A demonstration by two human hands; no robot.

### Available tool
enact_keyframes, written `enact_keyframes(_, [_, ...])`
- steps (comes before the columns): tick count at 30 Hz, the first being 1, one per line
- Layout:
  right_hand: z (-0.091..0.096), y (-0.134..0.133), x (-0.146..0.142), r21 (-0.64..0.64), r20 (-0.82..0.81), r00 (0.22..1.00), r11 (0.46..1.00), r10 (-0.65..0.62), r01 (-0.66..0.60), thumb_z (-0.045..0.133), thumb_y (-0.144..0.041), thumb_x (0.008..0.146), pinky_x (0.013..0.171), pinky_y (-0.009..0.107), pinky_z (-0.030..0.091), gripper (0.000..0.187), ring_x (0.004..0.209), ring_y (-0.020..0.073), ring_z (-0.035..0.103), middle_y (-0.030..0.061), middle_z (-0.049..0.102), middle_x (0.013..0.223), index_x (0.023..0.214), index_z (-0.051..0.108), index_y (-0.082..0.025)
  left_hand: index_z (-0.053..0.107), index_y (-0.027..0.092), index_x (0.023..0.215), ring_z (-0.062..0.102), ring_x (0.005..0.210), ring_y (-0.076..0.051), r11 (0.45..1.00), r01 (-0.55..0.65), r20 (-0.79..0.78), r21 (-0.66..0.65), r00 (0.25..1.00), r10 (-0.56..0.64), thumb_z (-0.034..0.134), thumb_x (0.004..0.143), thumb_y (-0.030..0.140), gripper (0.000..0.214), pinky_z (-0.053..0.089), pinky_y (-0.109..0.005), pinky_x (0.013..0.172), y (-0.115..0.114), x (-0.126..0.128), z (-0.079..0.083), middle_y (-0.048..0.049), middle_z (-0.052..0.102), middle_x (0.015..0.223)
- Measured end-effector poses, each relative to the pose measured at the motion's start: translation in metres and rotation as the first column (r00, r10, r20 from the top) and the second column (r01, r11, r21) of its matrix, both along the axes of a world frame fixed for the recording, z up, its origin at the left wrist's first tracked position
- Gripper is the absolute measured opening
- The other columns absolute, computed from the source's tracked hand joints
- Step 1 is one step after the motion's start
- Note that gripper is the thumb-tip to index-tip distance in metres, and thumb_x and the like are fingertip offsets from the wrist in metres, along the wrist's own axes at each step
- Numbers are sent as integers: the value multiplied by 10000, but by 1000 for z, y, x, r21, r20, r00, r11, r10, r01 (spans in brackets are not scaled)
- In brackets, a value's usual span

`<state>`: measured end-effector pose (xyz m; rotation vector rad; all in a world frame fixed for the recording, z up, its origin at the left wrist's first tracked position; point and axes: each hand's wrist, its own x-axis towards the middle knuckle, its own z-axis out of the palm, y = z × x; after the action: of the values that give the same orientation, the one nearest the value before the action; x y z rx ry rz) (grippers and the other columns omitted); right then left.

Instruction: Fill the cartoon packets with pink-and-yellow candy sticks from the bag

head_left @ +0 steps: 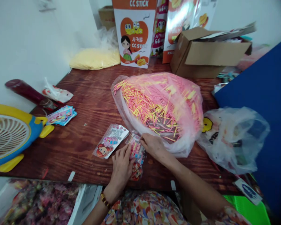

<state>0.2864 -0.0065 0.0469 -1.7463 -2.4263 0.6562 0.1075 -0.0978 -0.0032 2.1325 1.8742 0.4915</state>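
Observation:
A small clear packet (pixel 137 157) with pink and red cartoon print lies on the wooden table in front of me. My left hand (pixel 122 164) grips its left side, fingers over the print. Bent at the packet's upper end are the fingers of my right hand (pixel 152 144), closed on its edge; the fingertips are partly hidden. Left of it lies a stack of similar flat packets (pixel 112 140). Just beyond my hands, a large open plastic bag (pixel 189 147) holds many thin pink and yellow sticks (pixel 140 106).
A yellow and blue fan (pixel 11 137), printed cards (pixel 62 115) and a tissue pack (pixel 58 93) are at left. Behind stand a CC Stick box (pixel 134 34), a yellow bag (pixel 93 59) and an open carton (pixel 201 56). At right are a crumpled bag (pixel 236 137) and a blue panel (pixel 259 87).

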Motion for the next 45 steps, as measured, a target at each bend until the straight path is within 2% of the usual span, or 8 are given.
enact_keyframes(6, [6,30,53,106,-169,982,989,-88,107,515,-270,967,740,251,397,159,862,156,637,29,713,970,975,661,-207,526,213,1379,569,1166,-313,997,-35,-16,73,999,36,543,925,350,474,447,-476,930,0,-10,-18,-136,622,1321])
enact_keyframes(10, [3,73,112,121,34,984,978,-178,173,478,-233,974,703,248,383,203,879,168,635,53,719,989,973,678,-200,515,221,1376,578,1168,-311,994,-81,14,73,997,80,498,944,417,475,433,-491,966,1,-19,-21,-135,627,1301])
enact_keyframes(13, [2,101,136,185,166,983,981,-83,52,470,-226,980,772,252,396,231,939,184,628,100,705,1027,1000,691,-166,520,216,1360,577,1155,-309,986,-114,37,118,993,111,469,951,433,466,422,-505,990,11,-33,-17,-135,632,1270])
enact_keyframes(17, [-4,121,125,180,130,990,981,48,-71,469,-253,984,767,252,401,249,908,177,629,79,703,985,993,706,-177,576,183,1301,550,1144,-329,962,-232,-22,146,971,237,449,951,422,442,437,-520,972,38,-58,-3,-152,638,1228])
enact_keyframes(22, [-16,140,100,166,150,988,984,41,-66,429,-237,982,743,255,414,272,924,182,626,73,695,1037,1035,694,-197,577,179,1322,504,1187,-367,914,-404,-193,30,895,401,449,960,392,439,419,-560,960,66,-74,15,-160,581,1351])
enact_keyframes(25, [-18,155,106,218,224,975,975,2,-52,429,-168,953,842,324,409,296,1033,249,583,154,663,1138,1117,674,-154,564,174,1329,507,1192,-365,908,-419,-226,-28,887,403,432,969,386,438,412,-557,959,71,-78,14,-166,581,1356])
enact_keyframes(29, [-15,170,119,285,374,919,927,128,-245,459,-133,919,936,428,345,337,1129,323,502,197,598,1231,1200,645,-141,533,148,1353,515,1193,-361,911,-408,-251,-66,890,381,399,983,388,461,395,-573,967,73,-81,9,-182,597,1335])
enact_keyframes(45, [-30,195,120,331,434,865,848,251,-413,437,-176,947,990,444,286,299,1137,308,470,180,597,1180,1118,675,-122,560,168,1285,546,1182,-352,914,-385,-135,-129,920,369,473,933,405,434,421,-532,947,91,-83,8,-153,627,1235])
